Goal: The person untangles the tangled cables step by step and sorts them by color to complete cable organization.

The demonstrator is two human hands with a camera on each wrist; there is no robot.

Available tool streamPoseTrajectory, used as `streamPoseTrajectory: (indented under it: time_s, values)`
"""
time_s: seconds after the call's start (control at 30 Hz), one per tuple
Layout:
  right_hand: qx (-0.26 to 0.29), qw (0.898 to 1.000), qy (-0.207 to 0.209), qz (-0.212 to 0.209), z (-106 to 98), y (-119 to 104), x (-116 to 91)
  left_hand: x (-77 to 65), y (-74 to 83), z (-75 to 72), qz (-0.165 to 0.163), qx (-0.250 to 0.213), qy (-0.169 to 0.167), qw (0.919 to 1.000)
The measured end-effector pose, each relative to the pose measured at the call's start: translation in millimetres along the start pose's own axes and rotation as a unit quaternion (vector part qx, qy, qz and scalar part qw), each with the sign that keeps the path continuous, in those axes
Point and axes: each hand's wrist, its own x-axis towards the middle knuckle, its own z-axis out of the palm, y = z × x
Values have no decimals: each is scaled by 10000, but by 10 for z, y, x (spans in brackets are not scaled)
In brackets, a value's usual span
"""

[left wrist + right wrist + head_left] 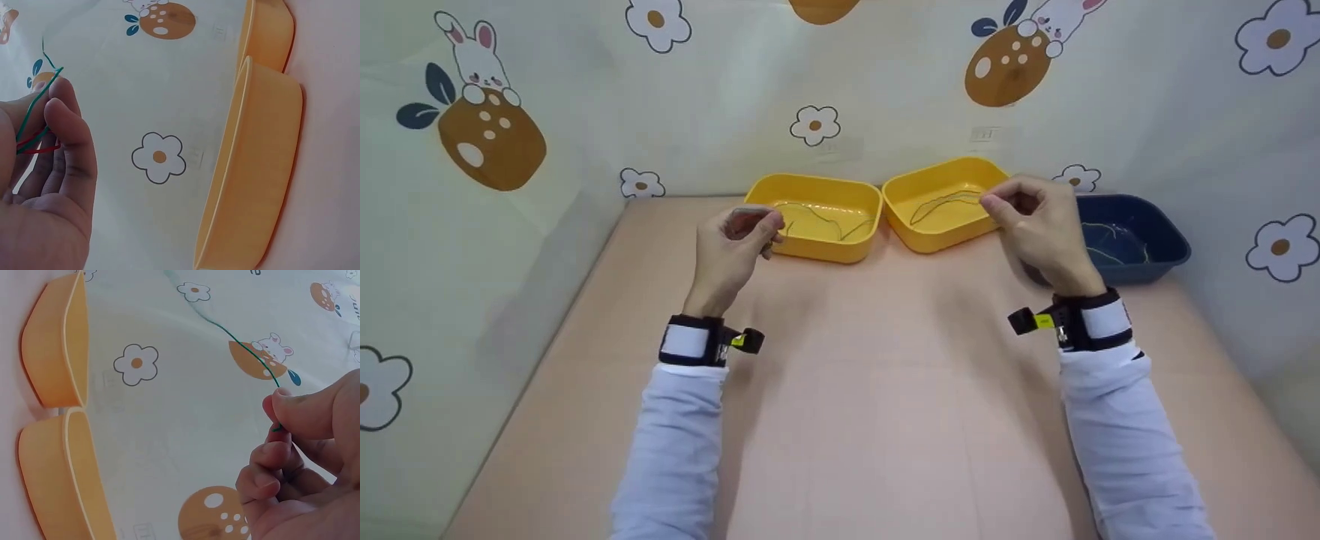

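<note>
A thin green wire [243, 344] runs between my two raised hands, its middle too faint to follow in the head view. My left hand [731, 251] grips it between thumb and curled fingers, in front of the left yellow bin. The left wrist view shows the green wire [34, 106] kinked above the fingertips, and a loop of red wire [42, 151] in the same grip. My right hand [1048, 231], near the right yellow bin and the navy bin, pinches the green wire's end between thumb and index finger. A short tip pokes out below that pinch.
At the back of the pink-covered table [877, 420] stand a left yellow bin [817, 250], a right yellow bin [941, 241] and a navy bin [1155, 271]. Thin strands lie in each. A patterned curtain [720, 97] hangs close behind them.
</note>
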Motion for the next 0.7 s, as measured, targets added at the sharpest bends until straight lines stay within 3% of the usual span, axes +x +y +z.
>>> streamPoseTrajectory:
  time_s: [0.37, 0.53, 0.7]
  values:
    - [758, 9947, 698, 45, 153, 21, -2, 16, 54, -52, 151, -363, 864, 9955]
    - [736, 9931, 847, 332, 382, 40, 46, 34, 84, -70, 76, -589, 1165, 9914]
    - [431, 9950, 682, 582, 727, 67, 168, 50, 98, -51, -52, -883, 1159, 9893]
